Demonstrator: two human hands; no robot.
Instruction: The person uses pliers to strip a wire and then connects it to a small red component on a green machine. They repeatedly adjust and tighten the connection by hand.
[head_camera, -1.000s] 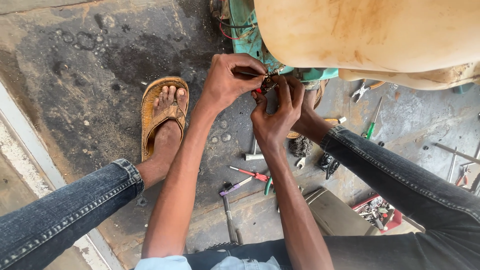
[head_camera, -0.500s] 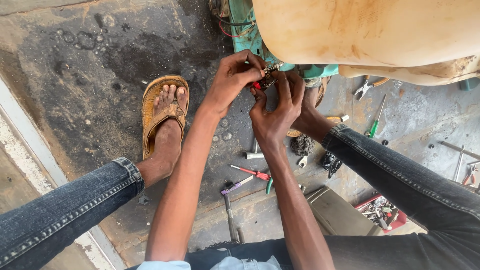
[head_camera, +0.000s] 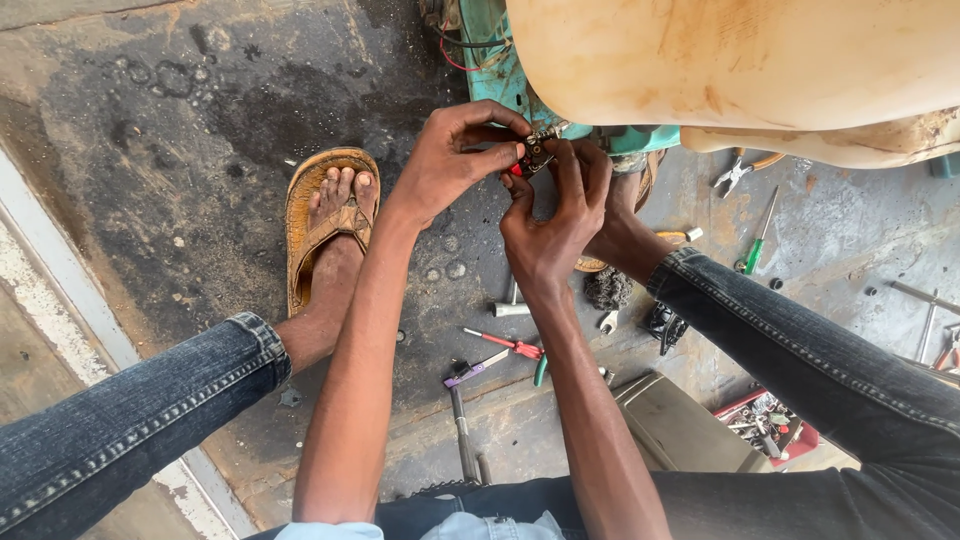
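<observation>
Two hands meet on a small metal part under a cream-coloured tank.

Both hands work just below the cream tank (head_camera: 740, 60), where it sits over a teal machine body (head_camera: 500, 50). The left hand (head_camera: 450, 160) curls its fingers closed around a small metal part (head_camera: 535, 155) with a red bit showing, thumb pressed against it. The right hand (head_camera: 555, 215) comes up from below the tank, its fingers pinched on the same part, touching the left hand's fingertips. Left of the tank, a foot in a tan sandal (head_camera: 325, 225) rests on the stained concrete floor (head_camera: 150, 150). Below the tank lie a red-handled screwdriver (head_camera: 505, 343), a socket (head_camera: 510, 308) and a hammer (head_camera: 462, 420). Right of these, under the tank's far end, sit pliers (head_camera: 738, 172), a green-handled screwdriver (head_camera: 757, 235) and a red tray of small parts (head_camera: 765, 425).
</observation>
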